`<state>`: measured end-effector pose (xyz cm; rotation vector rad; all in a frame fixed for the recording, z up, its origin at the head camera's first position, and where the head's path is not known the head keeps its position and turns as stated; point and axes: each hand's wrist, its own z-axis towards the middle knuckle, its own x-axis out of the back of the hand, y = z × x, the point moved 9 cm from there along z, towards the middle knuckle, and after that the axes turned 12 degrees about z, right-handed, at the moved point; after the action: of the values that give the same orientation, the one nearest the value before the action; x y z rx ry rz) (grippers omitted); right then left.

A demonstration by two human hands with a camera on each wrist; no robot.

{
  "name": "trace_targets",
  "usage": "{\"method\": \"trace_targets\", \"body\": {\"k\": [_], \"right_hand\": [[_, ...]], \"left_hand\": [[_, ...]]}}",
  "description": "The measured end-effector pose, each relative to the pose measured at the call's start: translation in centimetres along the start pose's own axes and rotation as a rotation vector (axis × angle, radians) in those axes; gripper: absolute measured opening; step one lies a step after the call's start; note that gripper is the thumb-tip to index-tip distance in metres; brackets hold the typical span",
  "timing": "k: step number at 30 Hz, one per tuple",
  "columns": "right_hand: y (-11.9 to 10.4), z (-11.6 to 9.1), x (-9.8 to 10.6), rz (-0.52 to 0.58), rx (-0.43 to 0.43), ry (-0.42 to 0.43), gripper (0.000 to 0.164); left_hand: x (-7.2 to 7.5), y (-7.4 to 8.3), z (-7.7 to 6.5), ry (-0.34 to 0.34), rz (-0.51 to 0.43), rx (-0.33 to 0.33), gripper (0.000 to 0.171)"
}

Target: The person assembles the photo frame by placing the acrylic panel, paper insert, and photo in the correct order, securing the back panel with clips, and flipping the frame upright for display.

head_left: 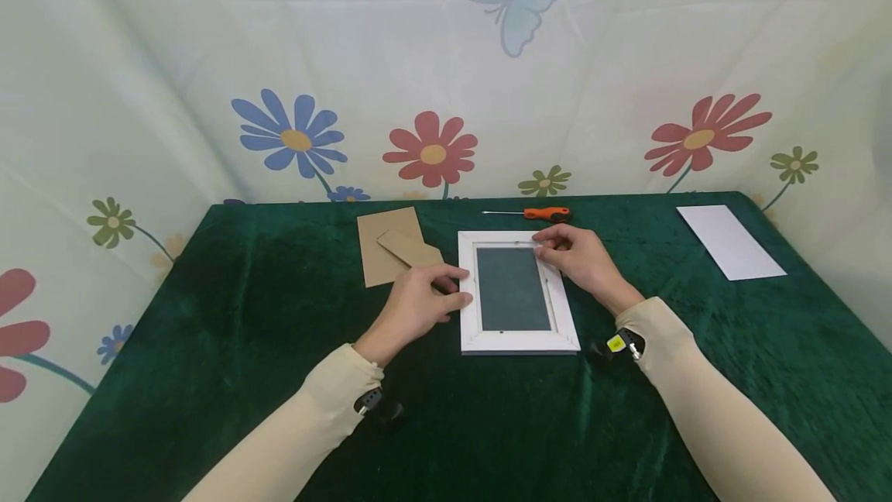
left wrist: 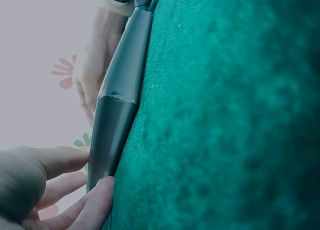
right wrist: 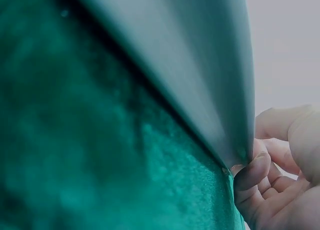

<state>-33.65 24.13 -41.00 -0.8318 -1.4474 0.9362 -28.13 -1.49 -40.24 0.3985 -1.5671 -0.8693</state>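
A white picture frame [head_left: 470, 338] lies back side up on the green cloth, its backing off and the dark cloth tone showing through its opening. My left hand [head_left: 416, 302] holds its left edge, thumb and fingers on either side of the edge in the left wrist view, where the frame's side [left wrist: 120, 65] is seen edge-on. At the far right corner my right hand [head_left: 581, 258] pinches the frame with thumb and forefinger. The right wrist view shows the thumb [right wrist: 254, 171] right at that corner. Small metal tabs sit along the inner rim.
Behind the left hand lies a brown backing board [head_left: 383, 231] with a smaller brown stand piece [head_left: 411, 248] on it. An orange-handled screwdriver [head_left: 547, 214] rests beyond the frame. A white sheet [head_left: 728, 240] lies at the far right, near the table's edge.
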Motion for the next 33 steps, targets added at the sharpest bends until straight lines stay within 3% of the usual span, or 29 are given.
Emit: {"method": "trace_targets", "body": {"k": [22,33], "right_hand": [[-0.3,-0.2,0.3,0.026,0.019,-0.008,0.033],[-0.1,-0.8,1.1,0.05,0.006,-0.005,0.034]], "left_hand": [[0.3,0.1,0.1,0.013,0.002,-0.025,0.039],[-0.2,-0.2,-0.1,0.021,0.0,-0.031,0.039]]}}
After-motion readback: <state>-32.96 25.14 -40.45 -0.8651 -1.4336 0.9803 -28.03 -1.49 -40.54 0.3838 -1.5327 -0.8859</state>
